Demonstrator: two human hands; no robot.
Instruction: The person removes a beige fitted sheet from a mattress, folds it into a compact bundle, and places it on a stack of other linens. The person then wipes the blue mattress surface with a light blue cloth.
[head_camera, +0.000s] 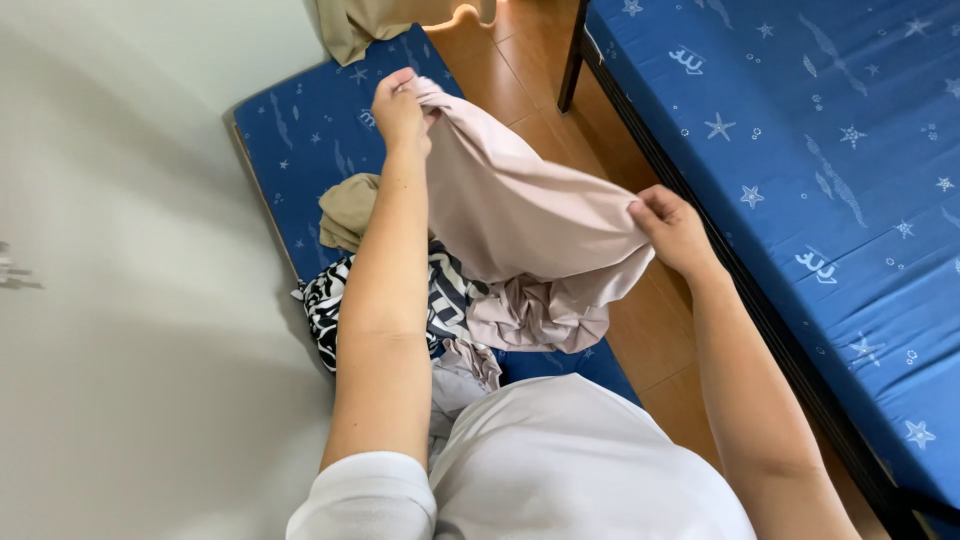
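from the head camera, looking down past my white shirt (560, 470), i am holding a pale pink cloth (520, 215) up between both hands. my left hand (400, 110) is reaching out farther from me, fingers curled shut around a bunched corner of the cloth, pinching it tight above the small blue mattress (300, 130) on the floor. my right hand (672, 230) is sitting lower and closer to my body, also closed, gripping the cloth's edge between thumb and fingers over the wooden floor (520, 80).

the cloth is stretching between the two grips, so its long axis is running on a slant from the far left hand down to the near right hand. the slack middle is sagging and the loose tail is trailing down onto the heap below, touching a black-and-white patterned garment (330, 305) and lying near a tan garment (350, 205). the right hand is the nearer one to me; the left is holding the higher, farther end. the big blue bed (820, 180) is lying well off to my right, apart from the cloth.
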